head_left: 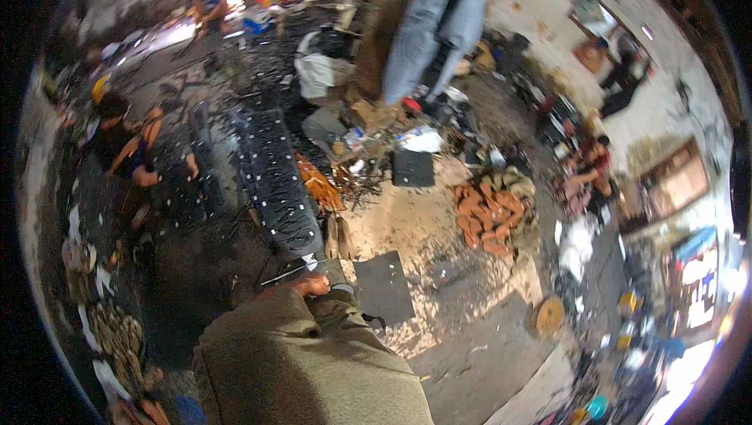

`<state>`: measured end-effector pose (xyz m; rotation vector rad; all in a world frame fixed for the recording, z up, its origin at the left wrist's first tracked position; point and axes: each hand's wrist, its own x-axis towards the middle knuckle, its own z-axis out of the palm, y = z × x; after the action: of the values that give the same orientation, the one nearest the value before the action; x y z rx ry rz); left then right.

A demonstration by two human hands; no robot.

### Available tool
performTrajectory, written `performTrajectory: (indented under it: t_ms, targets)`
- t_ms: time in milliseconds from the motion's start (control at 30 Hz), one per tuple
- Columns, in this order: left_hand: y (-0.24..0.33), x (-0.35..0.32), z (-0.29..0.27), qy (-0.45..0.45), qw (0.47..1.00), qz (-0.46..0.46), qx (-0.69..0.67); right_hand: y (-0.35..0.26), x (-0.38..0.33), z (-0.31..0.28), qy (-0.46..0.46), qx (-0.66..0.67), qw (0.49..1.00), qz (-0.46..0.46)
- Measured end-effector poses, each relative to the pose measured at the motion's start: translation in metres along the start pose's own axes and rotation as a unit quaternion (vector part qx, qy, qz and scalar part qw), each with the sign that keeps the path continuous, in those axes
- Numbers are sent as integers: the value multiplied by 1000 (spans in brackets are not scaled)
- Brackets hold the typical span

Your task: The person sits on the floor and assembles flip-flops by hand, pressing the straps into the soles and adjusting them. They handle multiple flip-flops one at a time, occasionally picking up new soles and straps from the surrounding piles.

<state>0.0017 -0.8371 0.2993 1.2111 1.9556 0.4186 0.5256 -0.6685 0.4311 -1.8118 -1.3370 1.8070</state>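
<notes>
One closed hand, seemingly my left hand (313, 284), shows just past my knee in olive trousers (305, 362). Its forearm is partly hidden behind the knee. A thin pale rod (286, 274) runs close above the knuckles; blur hides whether the fingers grip it. Beyond the hand stretches a long black panel (276, 174) dotted with small white pieces, with a white scrap (310, 260) at its near end. Two narrow brown pieces (339, 237) stand beside it. My right hand is out of sight.
Right of my knees lies a black square sheet (384, 288). Farther off are a pile of reddish-brown pieces (489, 217) and a round wooden block (548, 318). A post with hanging grey-blue cloth (427, 25) rises ahead. People sit at the left (125, 147) and right (583, 174).
</notes>
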Motion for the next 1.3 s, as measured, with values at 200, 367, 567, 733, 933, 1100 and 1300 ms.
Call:
performTrajectory:
  t_ms: [200,367,567,733,933,1100,1300]
  targets:
    - [-59,-3,4,94,981,-60,-156,-74,53,32,-68,-69,995,-22]
    - [-61,-21,-20,223,971,8,-81,-98,84,30,-115,2,988,-103]
    - [-87,-42,-12,246,968,-51,8,-161,108,90,-144,-48,987,-55]
    - [-76,-83,-2,148,902,-193,-357,-149,83,84,-77,-110,991,-27]
    - [-61,-79,-13,192,954,-72,-217,-93,43,64,-77,-115,990,7]
    - [-61,-46,-30,209,976,42,-39,-40,8,48,-46,-59,997,11]
    - [-48,-6,-69,89,958,-116,-246,17,-12,54,74,73,994,-16]
